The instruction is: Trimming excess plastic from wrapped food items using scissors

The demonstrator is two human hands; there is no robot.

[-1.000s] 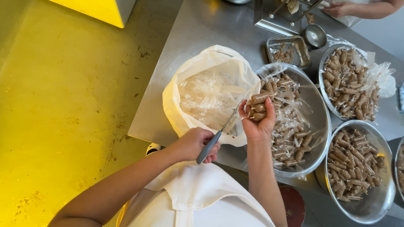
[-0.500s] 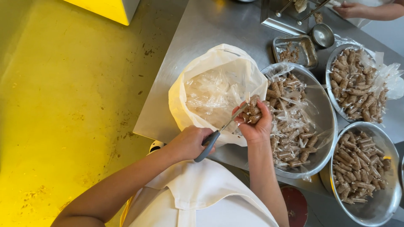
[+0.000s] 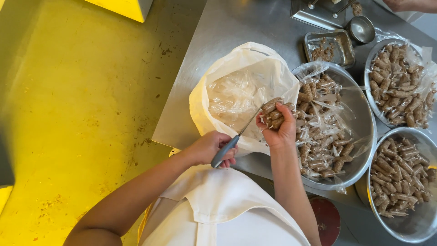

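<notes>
While the left hand [image 3: 210,148] keeps a clenched grip around the grey handle of a knife [image 3: 230,148], the thin blade runs up and to the right toward the right hand [image 3: 277,130]. That right hand is clenched on a bunch of sausages [image 3: 275,114], small brown links in clear wrapping, held just at the right rim of a white bag [image 3: 202,102]. The blade tip meets the bunch at its left side; whether it cuts into the wrapping is too small to tell.

Standing open on the steel desk [image 3: 232,27], the white bag holds a heap of crumpled clear plastic scraps [image 3: 234,93]. Just right of the bag, touching it, sits a large metal bowl [image 3: 364,132] lined with clear plastic and filled with more wrapped sausages. Two further bowls lie at the right edge: the upper bowl [image 3: 371,64] with wrapped links on plastic, and the lower bowl [image 3: 375,200] with bare-looking links. Behind the large bowl rests a small steel tray [image 3: 346,45] with a few pieces in it, and beside that a small round cup [image 3: 362,29].

Near the top right corner, another person's hand [image 3: 409,4] shows at the far side of the desk. Left of the desk spreads a yellow floor [image 3: 68,114].
</notes>
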